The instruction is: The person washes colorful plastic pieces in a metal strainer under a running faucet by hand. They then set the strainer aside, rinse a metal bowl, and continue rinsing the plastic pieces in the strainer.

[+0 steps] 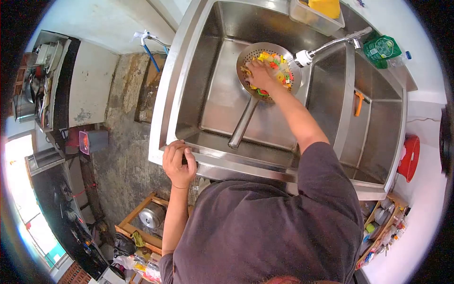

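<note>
A perforated metal strainer (245,53) with a long tubular handle (243,122) sits in the large basin of the steel sink (222,102). Small bright pieces (285,75) in yellow, orange, green and red fill it. My right hand (261,75) reaches into the strainer from above, fingers apart and bent down into the pieces, their tips partly hidden. By the sink's near left corner, my left hand (179,163) has its fingers curled over the rim (208,158). A flexible faucet (305,57) with a white head ends close to the strainer's right side.
An orange-handled tool (359,103) lies in the smaller right basin. A clear plastic tub (314,18) and a green pouch (382,49) stand along the back edge. A red basin (409,157) is at the right wall. Down left, a lidded pot (152,215) rests on a wooden rack.
</note>
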`<state>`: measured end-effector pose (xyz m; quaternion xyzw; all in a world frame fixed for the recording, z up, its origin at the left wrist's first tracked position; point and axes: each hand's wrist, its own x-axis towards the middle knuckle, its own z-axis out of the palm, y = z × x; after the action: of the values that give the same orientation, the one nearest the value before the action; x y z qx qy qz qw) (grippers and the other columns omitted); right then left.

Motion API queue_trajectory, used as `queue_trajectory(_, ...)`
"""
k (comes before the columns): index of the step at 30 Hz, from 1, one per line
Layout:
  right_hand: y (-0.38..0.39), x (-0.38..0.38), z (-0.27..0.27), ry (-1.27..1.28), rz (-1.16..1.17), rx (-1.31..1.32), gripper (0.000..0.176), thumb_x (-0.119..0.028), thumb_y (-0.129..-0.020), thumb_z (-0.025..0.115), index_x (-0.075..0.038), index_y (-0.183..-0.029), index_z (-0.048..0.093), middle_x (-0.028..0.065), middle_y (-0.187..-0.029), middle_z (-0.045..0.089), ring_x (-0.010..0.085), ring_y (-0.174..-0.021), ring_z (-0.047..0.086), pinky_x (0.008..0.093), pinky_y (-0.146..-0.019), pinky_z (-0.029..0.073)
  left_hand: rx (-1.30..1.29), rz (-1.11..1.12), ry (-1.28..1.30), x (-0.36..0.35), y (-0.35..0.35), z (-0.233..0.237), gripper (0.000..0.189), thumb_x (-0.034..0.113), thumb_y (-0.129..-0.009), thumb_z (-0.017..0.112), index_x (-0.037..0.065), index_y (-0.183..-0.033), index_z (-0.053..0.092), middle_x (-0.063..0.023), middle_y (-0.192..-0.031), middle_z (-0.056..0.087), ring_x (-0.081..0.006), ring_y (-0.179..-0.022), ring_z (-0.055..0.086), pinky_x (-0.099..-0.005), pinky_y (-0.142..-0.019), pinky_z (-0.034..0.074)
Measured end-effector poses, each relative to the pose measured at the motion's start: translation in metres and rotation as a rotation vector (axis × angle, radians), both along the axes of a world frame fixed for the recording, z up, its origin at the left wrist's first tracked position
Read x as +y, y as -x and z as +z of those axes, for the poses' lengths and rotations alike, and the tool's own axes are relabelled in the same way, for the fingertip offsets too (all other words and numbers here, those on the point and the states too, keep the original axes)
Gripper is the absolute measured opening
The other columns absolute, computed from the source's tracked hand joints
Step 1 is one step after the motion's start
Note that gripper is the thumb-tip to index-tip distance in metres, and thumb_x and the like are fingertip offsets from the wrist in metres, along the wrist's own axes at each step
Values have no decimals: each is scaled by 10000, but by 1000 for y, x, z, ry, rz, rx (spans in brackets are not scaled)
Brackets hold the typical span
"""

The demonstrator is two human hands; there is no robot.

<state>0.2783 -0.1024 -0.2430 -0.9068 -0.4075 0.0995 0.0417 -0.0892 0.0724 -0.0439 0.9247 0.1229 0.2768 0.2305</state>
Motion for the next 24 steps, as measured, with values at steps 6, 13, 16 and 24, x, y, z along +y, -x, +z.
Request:
queue_trajectory(6, -26, -45, 15, -122, -158, 109, 541, -329, -885, 644, -64, -1347, 544, 189, -1409, 462, 372, -1350, 403, 514, -1182, 235, -8, -13, -6, 1, 0, -2, 24, -12, -785, 589, -4, -771, 606, -133, -843, 641, -320, -862, 657, -394, -754, 512)
queue_trajectory(13, 24, -34, 39, 39, -314, 220, 901, -507, -729, 746, -159, -1489, 410, 171, -1623, 194, 429, -1472, 229, 564, -1180, 259, -17, -23, -17, 1, 0, -2, 25, -17, -784, 589, -5, -772, 607, -132, -840, 638, -322, -862, 658, -398, -751, 513)
queue_trajectory(16, 9, -40, 19, 15, -265, 173, 787, -409, -755, 734, -142, -1445, 465, 178, -1586, 282, 415, -1423, 325, 540, -1144, 332, -26, -22, -21, -2, 1, -3, 25, -12, -788, 592, -4, -771, 608, -130, -838, 638, -320, -861, 658, -398, -749, 514)
queue_trajectory(24, -51, -56, -28, -393, -552, 382, 636, -161, -867, 702, -47, -1443, 456, 168, -1362, 568, 275, -1142, 621, 417, -842, 550, -25, -9, -26, -3, 1, 2, 29, -6, -802, 592, 6, -777, 599, -131, -843, 638, -321, -858, 649, -399, -744, 504)
